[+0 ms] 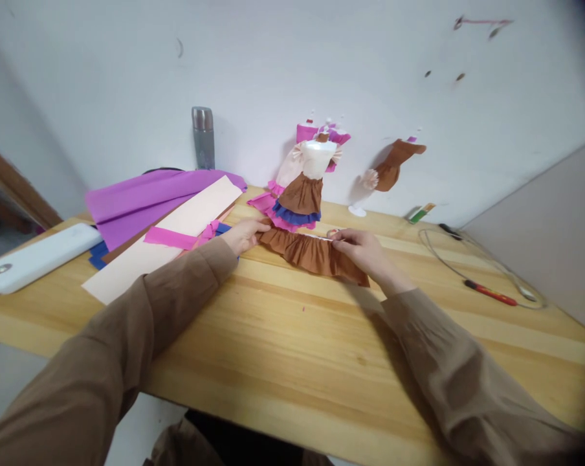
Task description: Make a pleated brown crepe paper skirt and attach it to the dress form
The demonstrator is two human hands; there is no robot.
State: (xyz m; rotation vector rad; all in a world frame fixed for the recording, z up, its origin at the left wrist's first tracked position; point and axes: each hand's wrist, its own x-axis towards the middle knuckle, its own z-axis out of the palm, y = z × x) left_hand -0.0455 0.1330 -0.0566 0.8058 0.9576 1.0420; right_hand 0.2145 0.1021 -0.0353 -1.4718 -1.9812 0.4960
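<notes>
A gathered brown ruffle strip [309, 254] is stretched between my two hands, just above the wooden table. My left hand [246, 237] pinches its left end. Near the top right edge of the strip, my right hand [361, 254] has its fingers closed on it. A pale line runs along the strip's upper edge. Right behind stands a small doll dress form [320, 160] with a white top and a layered skirt [299, 197] in brown, blue and pink. Whether the strip touches that skirt I cannot tell.
Purple sheets [161, 197] and a cream strip [195, 217] lie left, beside a white device [40, 255]. A grey flask [204, 139] stands by the wall. Another form in a brown dress [394, 167] is back right. A red-handled corded tool [491, 293] lies at right.
</notes>
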